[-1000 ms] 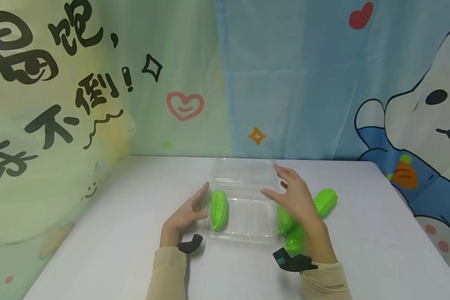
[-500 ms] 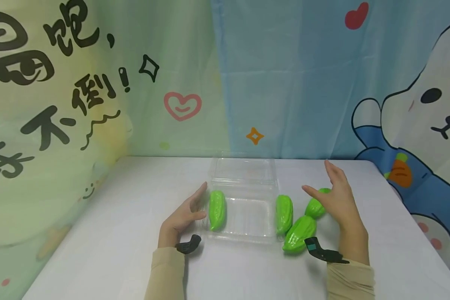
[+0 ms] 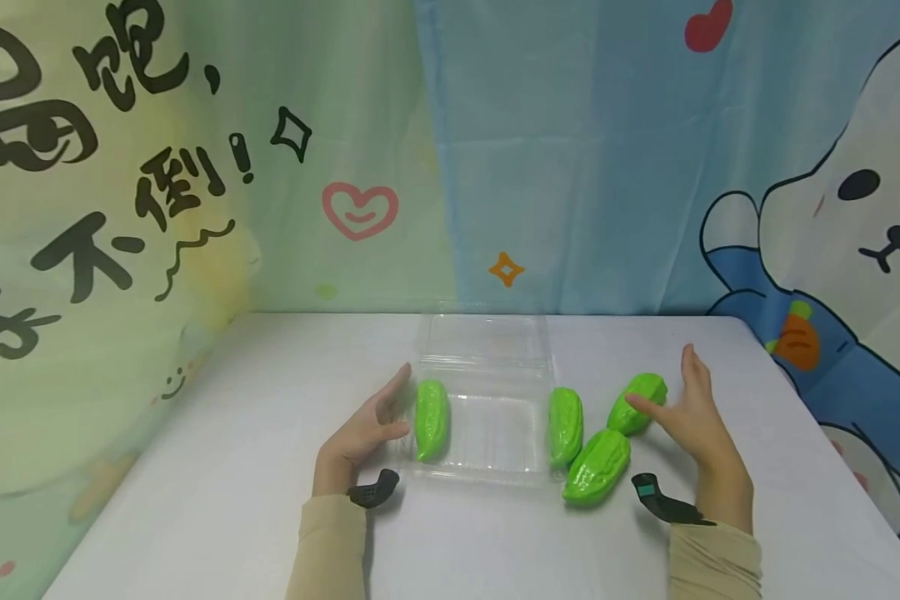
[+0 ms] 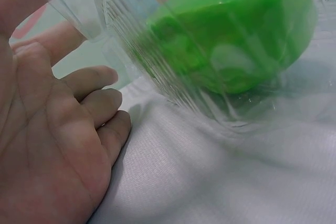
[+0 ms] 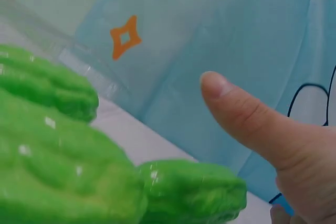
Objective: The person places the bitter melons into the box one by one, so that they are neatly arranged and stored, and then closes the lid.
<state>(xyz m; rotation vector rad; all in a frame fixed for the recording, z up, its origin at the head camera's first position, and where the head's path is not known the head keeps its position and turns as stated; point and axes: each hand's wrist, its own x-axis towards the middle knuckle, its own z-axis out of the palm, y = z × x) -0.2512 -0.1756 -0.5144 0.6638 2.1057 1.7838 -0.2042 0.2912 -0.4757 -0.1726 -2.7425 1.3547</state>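
Note:
A clear hinged plastic box (image 3: 495,429) lies with its lid (image 3: 484,340) folded back. Inside, along its left wall, rests a bright green, ridged toy gourd (image 3: 431,420), seen through the plastic in the left wrist view. My left hand (image 3: 363,429) stands at that wall, fingers relaxed and holding nothing. Three similar gourds are on the right: one (image 3: 566,427) by the box's right wall, one (image 3: 597,468) nearer me, and one (image 3: 637,404) farther back. My right hand (image 3: 701,421) is beside the farthest gourd, fingers spread, its thumb overlapping that gourd in the head view.
A white cloth covers the table (image 3: 217,500). Behind it hangs a printed curtain (image 3: 570,167) with a cartoon bear, hearts and large writing. Each wrist wears a black camera mount (image 3: 375,490).
My right hand has moved right from above the box, past the loose gourds, to beside the farthest one. The left hand stays at the box's left wall.

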